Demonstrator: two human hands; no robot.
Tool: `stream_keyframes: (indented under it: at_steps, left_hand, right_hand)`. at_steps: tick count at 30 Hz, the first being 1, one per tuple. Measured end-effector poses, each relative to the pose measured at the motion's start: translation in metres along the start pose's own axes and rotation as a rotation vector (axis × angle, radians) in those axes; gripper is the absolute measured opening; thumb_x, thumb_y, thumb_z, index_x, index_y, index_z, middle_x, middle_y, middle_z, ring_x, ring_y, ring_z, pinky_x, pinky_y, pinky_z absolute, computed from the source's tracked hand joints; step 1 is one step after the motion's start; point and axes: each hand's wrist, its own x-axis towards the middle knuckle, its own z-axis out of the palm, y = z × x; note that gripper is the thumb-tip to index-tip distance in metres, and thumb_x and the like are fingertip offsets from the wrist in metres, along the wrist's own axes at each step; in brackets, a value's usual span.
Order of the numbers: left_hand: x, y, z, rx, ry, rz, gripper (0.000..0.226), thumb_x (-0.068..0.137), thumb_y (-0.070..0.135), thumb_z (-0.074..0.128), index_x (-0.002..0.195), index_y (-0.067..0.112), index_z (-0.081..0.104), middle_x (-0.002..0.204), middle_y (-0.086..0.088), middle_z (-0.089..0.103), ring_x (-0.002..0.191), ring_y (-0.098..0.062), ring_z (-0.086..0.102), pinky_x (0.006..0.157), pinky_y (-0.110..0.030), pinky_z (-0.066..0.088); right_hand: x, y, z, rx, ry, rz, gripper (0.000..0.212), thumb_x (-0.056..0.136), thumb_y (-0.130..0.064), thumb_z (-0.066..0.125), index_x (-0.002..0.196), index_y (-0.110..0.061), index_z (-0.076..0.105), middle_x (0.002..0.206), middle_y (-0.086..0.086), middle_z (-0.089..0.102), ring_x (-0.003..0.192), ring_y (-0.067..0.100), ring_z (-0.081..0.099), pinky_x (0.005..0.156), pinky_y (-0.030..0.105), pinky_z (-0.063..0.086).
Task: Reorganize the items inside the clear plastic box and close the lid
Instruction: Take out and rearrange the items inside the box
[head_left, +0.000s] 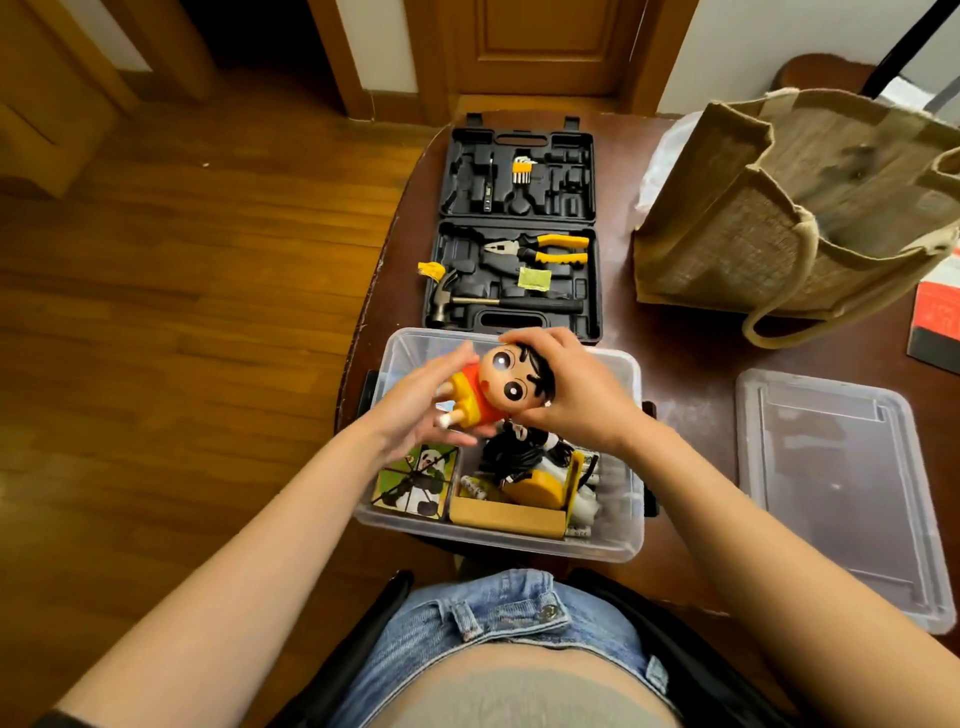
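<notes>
1. You have one view only, from the camera on your head, so no second view shares any part of the scene.
2. It looks forward and steeply down: your own lap sits at the bottom edge and both forearms run up from the lower corners.
3. It is near the clear plastic box (498, 540), which lies just below the middle of the picture.
4. The open tool case (519, 228) lies beyond the box, farther from you, with a door at the top edge.
5. The wide lens bends the edges, so the floor at the left and the lid (831, 483) at the right curve outward.
</notes>
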Motion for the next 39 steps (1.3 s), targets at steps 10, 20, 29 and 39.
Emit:
stream_keyframes:
  at_steps: [10,20,29,39]
  left_hand:
    - [-0.002,-0.021,-0.023,-0.054,0.079,0.107,0.026,0.094,0.024,0.056,0.118,0.031,0.058,0.122,-0.019,0.056,0.088,-0.033,0.071,0.072,-0.033,0.06]
    - [0.009,-0.011,-0.055,0.378,0.609,0.508,0.016,0.094,0.008,0.053,0.104,0.019,0.059,0.098,-0.004,0.064,0.093,-0.022,0.063,0.08,-0.032,0.054]
    - [0.017,-0.018,-0.077,0.465,0.633,0.543,0.025,0.094,-0.001,0.046,0.102,0.018,0.061,0.095,0.002,0.062,0.085,-0.004,0.058,0.07,-0.008,0.048]
    - [0.031,-0.01,-0.081,0.821,0.48,0.632,0.03,0.088,-0.005,0.05,0.098,0.016,0.069,0.101,0.005,0.062,0.09,-0.009,0.056,0.075,-0.014,0.042]
  right_hand:
    - [0.024,-0.009,0.026,0.826,-0.083,0.402,0.031,0.084,-0.037,0.067,0.111,-0.027,0.056,0.108,-0.001,0.065,0.093,0.012,0.067,0.073,0.035,0.06]
    - [0.037,-0.014,0.047,0.266,0.189,0.124,0.06,0.072,-0.025,0.078,0.123,-0.022,0.047,0.116,-0.005,0.057,0.104,0.009,0.054,0.085,0.021,0.044]
    - [0.062,-0.03,0.098,-0.21,-0.044,0.103,0.068,0.079,-0.032,0.071,0.135,-0.016,0.037,0.13,0.008,0.052,0.113,0.03,0.054,0.089,0.039,0.048]
    - [0.053,-0.021,0.105,0.416,0.013,0.519,0.08,0.08,-0.016,0.073,0.145,-0.012,0.027,0.146,0.005,0.035,0.13,0.021,0.041,0.107,0.037,0.039]
